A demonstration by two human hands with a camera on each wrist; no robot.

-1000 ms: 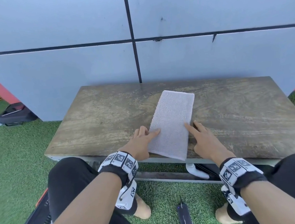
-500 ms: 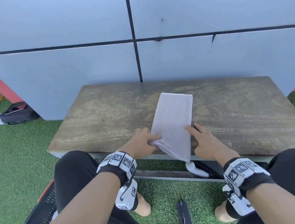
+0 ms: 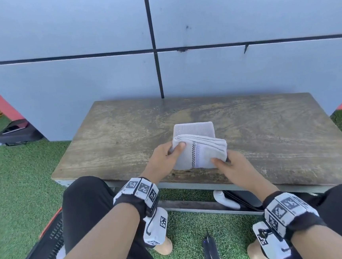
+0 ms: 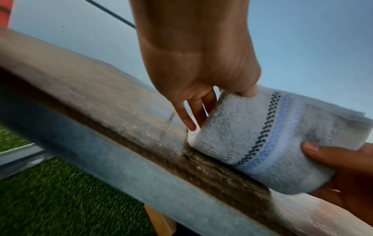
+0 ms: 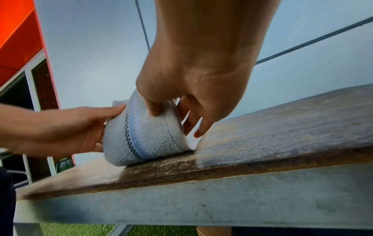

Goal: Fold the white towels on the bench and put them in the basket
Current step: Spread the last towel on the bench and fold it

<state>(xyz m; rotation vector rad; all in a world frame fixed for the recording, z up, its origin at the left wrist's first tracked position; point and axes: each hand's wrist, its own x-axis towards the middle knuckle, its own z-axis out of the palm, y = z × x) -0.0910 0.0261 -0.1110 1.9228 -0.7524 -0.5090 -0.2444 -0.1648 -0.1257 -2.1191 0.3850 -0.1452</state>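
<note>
My left hand (image 3: 164,160) pinched the white terry towel (image 3: 199,153). My right hand (image 3: 234,168) gripped its other corner above the worn wooden bench (image 3: 269,125).

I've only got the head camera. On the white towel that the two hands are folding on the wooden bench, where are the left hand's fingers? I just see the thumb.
Observer: The left wrist view shows the left hand with its fingers pointing down behind the raised end of the white terry towel, thumb on its top edge.
Operator: And the right hand?
Observer: In the right wrist view the right hand pinches likewise: thumb in front, fingers behind, pointing down at the worn wooden bench.
Operator: Is the towel off the bench?
Observer: No. Both wrist views show its rounded fold resting on the bench near the front edge.
</note>
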